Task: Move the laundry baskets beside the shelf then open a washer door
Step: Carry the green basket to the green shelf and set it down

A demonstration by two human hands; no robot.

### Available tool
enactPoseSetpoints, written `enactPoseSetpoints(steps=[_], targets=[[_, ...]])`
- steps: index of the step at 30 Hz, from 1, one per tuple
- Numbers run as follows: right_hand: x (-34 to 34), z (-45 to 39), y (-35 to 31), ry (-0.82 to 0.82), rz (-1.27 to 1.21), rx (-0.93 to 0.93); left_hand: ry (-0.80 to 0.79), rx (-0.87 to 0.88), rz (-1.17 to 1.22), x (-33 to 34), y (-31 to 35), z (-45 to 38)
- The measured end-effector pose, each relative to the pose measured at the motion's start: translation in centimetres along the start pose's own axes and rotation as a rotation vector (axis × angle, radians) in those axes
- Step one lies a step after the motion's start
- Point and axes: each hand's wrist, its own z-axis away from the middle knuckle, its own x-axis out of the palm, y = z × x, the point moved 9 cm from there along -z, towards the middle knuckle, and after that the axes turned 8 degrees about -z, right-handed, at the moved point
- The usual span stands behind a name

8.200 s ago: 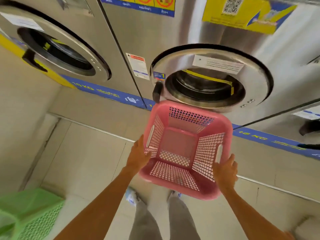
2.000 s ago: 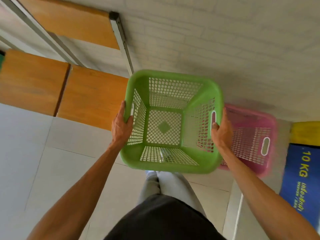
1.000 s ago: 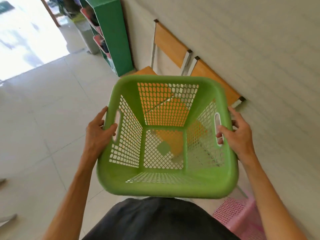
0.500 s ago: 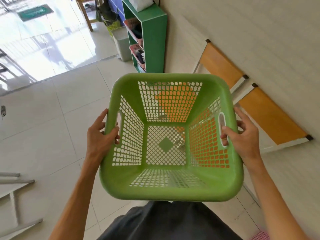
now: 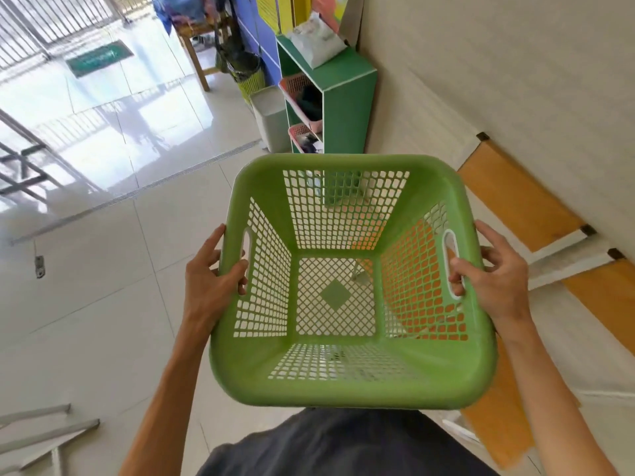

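I hold an empty green laundry basket (image 5: 347, 379) in front of my waist, above the floor. My left hand (image 5: 209, 283) grips its left rim with the thumb through the handle slot. My right hand (image 5: 494, 280) grips the right rim, fingers through the other slot. The green shelf (image 5: 347, 108) stands ahead against the wall, beyond the basket's far rim, with pink trays in its compartments and a white bag on top. No pink basket and no washer are in view.
Orange-seated chairs (image 5: 515, 204) line the wall on my right. A white bin (image 5: 271, 118) stands left of the shelf, a dark basket and a wooden table behind it. Metal frame legs (image 5: 41, 431) lie at lower left. Tiled floor spreads to the left.
I have turned away from the pink basket and washers and carried the green basket toward the shelf, which is now closer. Both hands keep the same grip.
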Motion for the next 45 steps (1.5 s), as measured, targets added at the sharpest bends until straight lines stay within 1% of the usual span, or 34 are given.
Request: enactPoseSetpoints(steps=[5,11,15,18,21,26,34,37,40,45], targets=[[6.0,-5.4,-2.2,-0.004,0.004,-0.005,0.024,0.014,-0.017,-2.2,0.5,-8.3],[11.9,-9.1,-3.2,0.054,-0.020,0.021,-0.046,0.007,0.016,-2.9,-0.4,-17.9],[15.0,-10.0,-3.8,0.157,-0.033,0.040,-0.152,0.055,0.009,-2.7,-0.1,-25.6],[17.6,-9.4,-4.0,0.279,-0.080,0.044,-0.259,0.106,-0.009,-2.2,0.9,-31.6],[20.4,-8.4,-4.6,0.387,-0.076,0.044,-0.352,0.164,-0.047,-1.4,2.2,-36.8],[21.8,-6.7,-4.3,0.618,-0.118,0.028,-0.531,0.292,-0.070,2.8,6.4,-43.2],[20.3,-7.4,-1.5,0.899,-0.135,0.120,-0.768,0.460,-0.117,14.6,13.2,-48.1],[19.1,-8.9,-0.8,0.936,-0.097,0.198,-0.819,0.484,-0.132,18.5,15.3,-49.7],[18.1,-11.5,-0.1,0.931,-0.061,0.262,-0.836,0.482,-0.138,21.8,16.8,-51.4],[16.7,-15.3,0.9,0.983,-0.020,0.307,-0.874,0.518,-0.167,26.1,18.4,-53.4]])
